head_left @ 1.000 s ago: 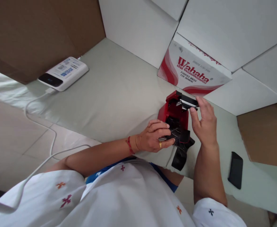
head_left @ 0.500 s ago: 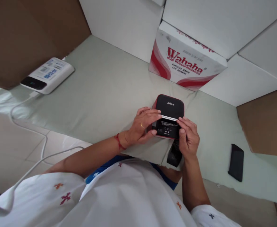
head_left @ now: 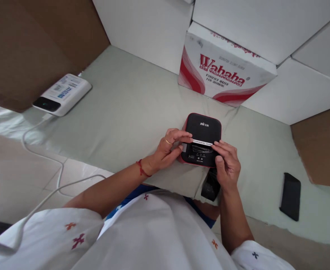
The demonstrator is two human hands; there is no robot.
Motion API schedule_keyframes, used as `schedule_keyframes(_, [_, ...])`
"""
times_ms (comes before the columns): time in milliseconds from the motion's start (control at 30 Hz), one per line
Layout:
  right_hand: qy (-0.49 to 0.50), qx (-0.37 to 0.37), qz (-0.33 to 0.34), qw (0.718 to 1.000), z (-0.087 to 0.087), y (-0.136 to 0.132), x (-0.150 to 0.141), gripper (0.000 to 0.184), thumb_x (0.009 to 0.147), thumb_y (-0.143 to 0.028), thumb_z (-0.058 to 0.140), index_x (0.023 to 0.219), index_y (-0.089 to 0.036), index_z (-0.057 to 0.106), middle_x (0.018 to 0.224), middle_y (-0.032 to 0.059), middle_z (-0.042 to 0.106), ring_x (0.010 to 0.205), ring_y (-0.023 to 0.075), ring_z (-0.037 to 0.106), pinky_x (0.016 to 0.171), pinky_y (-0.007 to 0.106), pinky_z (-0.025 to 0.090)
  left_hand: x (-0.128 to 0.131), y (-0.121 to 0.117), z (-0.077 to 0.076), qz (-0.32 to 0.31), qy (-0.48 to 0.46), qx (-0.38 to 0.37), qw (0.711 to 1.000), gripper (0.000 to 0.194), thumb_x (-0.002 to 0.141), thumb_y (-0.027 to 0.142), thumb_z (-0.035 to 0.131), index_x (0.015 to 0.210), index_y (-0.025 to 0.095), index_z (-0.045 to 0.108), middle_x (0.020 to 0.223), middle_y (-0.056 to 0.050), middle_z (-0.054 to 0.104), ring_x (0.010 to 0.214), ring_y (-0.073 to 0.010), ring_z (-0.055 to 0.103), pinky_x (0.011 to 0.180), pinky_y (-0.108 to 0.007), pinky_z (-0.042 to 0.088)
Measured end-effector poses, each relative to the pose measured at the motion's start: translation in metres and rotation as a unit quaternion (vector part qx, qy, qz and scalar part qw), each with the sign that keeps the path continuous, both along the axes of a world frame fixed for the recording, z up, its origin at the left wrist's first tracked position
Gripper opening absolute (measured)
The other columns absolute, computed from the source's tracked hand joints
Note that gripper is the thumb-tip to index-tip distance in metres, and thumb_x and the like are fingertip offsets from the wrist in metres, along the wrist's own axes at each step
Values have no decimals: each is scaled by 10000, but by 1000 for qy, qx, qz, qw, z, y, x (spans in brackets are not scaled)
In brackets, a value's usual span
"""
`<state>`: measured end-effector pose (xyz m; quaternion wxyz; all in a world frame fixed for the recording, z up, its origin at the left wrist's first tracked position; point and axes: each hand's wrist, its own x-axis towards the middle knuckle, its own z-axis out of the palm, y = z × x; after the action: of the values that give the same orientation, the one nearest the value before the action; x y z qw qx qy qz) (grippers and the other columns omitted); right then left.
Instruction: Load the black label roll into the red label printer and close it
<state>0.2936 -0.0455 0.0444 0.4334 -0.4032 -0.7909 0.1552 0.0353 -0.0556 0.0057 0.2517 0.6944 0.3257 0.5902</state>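
A small black printer with a red rim (head_left: 203, 132) sits closed on the pale green cloth-covered table (head_left: 131, 108). A thin white paper strip (head_left: 202, 142) lies across its front slot. My left hand (head_left: 169, 150) grips the printer's left side, thumb and fingers curled round it, fingertips at the strip's left end. My right hand (head_left: 227, 165) presses on the printer's right front corner, fingertips at the strip's right end. A black object (head_left: 210, 186) hangs over the table edge below my right hand.
A white power bank (head_left: 61, 94) with a white cable (head_left: 41, 157) lies at the left. A red-and-white "Wahaha" carton (head_left: 224, 77) and plain white boxes (head_left: 153, 33) stand behind. A black phone (head_left: 290, 196) lies at the right. Brown cardboard (head_left: 322, 150) is at both sides.
The printer's lid was open, showing red inside, with my right hand on it. It is now closed, and both hands have moved to its front by the paper strip.
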Motion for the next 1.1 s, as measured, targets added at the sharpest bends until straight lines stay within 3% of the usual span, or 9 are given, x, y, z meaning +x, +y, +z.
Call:
schedule_keyframes(100, [-28,4,20,999,8,-4,0,441,1072,-422,600,1486,-286,670,1372,117,750,1357,308,648,1179,587,513,0,4,-6,-34,-49,-28,998,441,1097,280,556,1535,307,515,1387,-95,726,1303,-232,694,1167,-456,471])
schedule_keyframes(200, [-75,31,41,996,19,-14,-3,564,1070,-463,581,1601,-275,554,1449,137,715,1426,337,609,1263,652,418,3,13,-12,-16,-114,-59,992,635,1002,453,710,1579,336,472,1650,-95,531,1627,-302,409,1381,-556,264])
schedule_keyframes(300, [-115,68,77,988,26,-24,-9,397,1060,-363,586,1440,-291,678,1328,95,787,1372,326,656,1258,632,430,6,21,-16,-29,-165,-142,975,917,886,544,803,1657,385,332,1833,-54,262,1749,-337,116,1430,-592,36])
schedule_keyframes(433, [-117,89,94,985,28,-30,-14,302,1019,-219,622,1297,-240,739,1238,102,827,1257,291,704,1167,561,532,9,23,-15,-79,-193,-222,953,991,867,466,773,1690,416,222,1886,-17,90,1767,-318,-35,1425,-587,-10])
schedule_keyframes(600, [-109,74,102,986,37,-23,-15,233,996,-160,658,1181,-229,782,1161,85,850,1181,271,731,1135,539,563,11,21,-12,-119,-226,-248,934,1015,817,415,781,1677,416,243,1878,-9,124,1766,-309,-51,1422,-588,-23])
schedule_keyframes(767, [-144,15,94,985,67,-4,-27,167,1040,-190,645,993,-234,798,1004,40,858,990,235,748,990,474,587,11,21,-15,-128,-228,-259,930,1001,817,411,798,1665,418,267,1869,-5,138,1763,-319,-5,1428,-589,27])
schedule_keyframes(1000, [-219,77,-13,973,100,5,-55,192,1061,-300,669,971,-222,819,1017,46,865,1000,256,708,948,430,553,13,25,-21,-143,-255,-243,925,973,787,407,855,1612,350,343,1799,-74,296,1731,-326,177,1435,-541,91])
schedule_keyframes(1100, [-276,8,-31,961,104,11,-62,257,1087,-351,613,1010,-226,824,1069,51,859,963,227,752,874,367,555,15,27,-22,-145,-263,-240,923,933,783,401,839,1591,325,379,1743,-88,381,1690,-338,266,1421,-552,156])
